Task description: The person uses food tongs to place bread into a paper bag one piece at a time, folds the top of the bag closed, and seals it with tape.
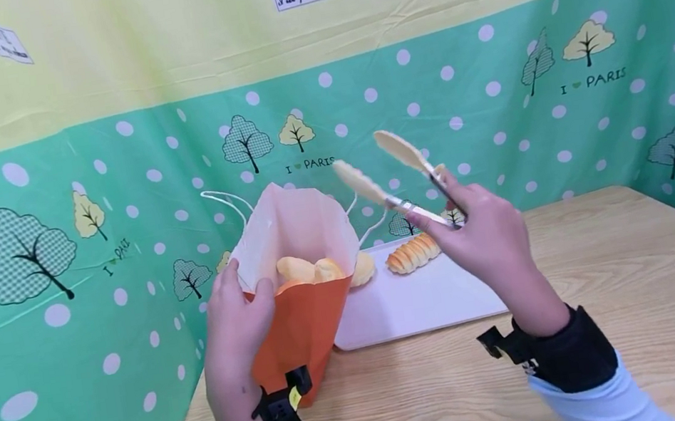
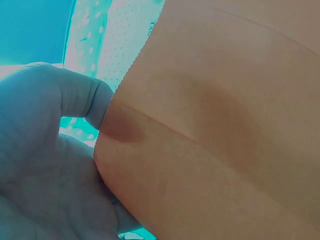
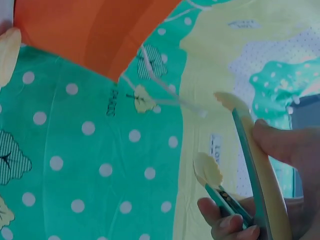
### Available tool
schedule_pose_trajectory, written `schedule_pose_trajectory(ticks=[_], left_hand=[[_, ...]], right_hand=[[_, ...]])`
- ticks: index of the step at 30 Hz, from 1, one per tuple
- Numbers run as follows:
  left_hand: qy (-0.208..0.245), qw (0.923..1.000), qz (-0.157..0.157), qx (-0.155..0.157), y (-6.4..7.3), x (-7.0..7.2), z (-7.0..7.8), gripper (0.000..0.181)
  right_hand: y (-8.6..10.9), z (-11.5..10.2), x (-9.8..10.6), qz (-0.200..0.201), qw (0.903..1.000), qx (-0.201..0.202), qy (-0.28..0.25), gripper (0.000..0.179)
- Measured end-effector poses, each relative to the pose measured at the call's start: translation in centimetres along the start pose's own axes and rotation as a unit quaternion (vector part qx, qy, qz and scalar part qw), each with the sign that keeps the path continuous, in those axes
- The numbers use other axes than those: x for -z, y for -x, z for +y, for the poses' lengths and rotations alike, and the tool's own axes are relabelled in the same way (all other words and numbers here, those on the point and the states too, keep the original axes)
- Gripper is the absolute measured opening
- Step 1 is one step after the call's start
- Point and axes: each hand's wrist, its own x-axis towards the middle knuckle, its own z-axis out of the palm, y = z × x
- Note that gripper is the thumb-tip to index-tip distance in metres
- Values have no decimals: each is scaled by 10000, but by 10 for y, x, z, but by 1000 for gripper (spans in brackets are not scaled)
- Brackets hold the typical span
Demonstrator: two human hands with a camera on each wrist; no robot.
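Note:
An orange paper bag with a white inside and white cord handles stands open on the table, with several bread rolls near its mouth. My left hand pinches the bag's left rim; in the left wrist view the paper covers some fingertips. In the air right of the bag, my right hand holds tongs with pale tips. The tongs' arms are spread, with nothing between the tips. Beneath them, a ridged, spiral bread lies on a white tray.
Another roll on the tray is partly hidden by the bag. The wooden table extends to the right. A green and yellow printed curtain hangs behind and along the left side.

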Motion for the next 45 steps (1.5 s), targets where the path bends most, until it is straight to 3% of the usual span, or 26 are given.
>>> schedule_pose_trajectory(ticks=[4, 8, 12, 15, 20, 26, 31, 34, 38, 45], left_hand=[[23, 10000, 3, 20, 0, 1, 0, 65], [5, 10000, 1, 42, 0, 2, 0, 65], [-43, 10000, 11, 41, 1, 2, 0, 65], [-68, 10000, 4, 33, 1, 1, 1, 65], [-89, 10000, 5, 20, 1, -1, 2, 65], [-73, 10000, -29, -42, 1, -5, 2, 65], [-69, 10000, -41, -31, 1, -7, 3, 66], [-68, 10000, -23, -60, 1, -7, 3, 67], [-48, 10000, -27, -80, 1, -8, 4, 68], [-33, 10000, -81, -28, 1, -5, 5, 70]], right_hand=[[-7, 15, 5, 14, 9985, -481, 258, 78], [-11, 32, 1, -326, 9945, -598, 794, 73], [-10, 42, -15, -827, 9868, -343, 1352, 60], [-7, 42, -34, -1352, 9755, -105, 1732, 53], [5, 36, -73, -1965, 9596, 321, 1988, 45], [27, 37, -114, -1690, 9563, 1113, 2109, 37], [38, 41, -131, -1419, 9518, 1488, 2275, 43], [39, 43, -135, -1405, 9502, 1513, 2333, 45], [33, 42, -129, -1668, 9556, 1196, 2114, 36], [10, 38, -80, -2808, 9499, 444, 1295, 22]])
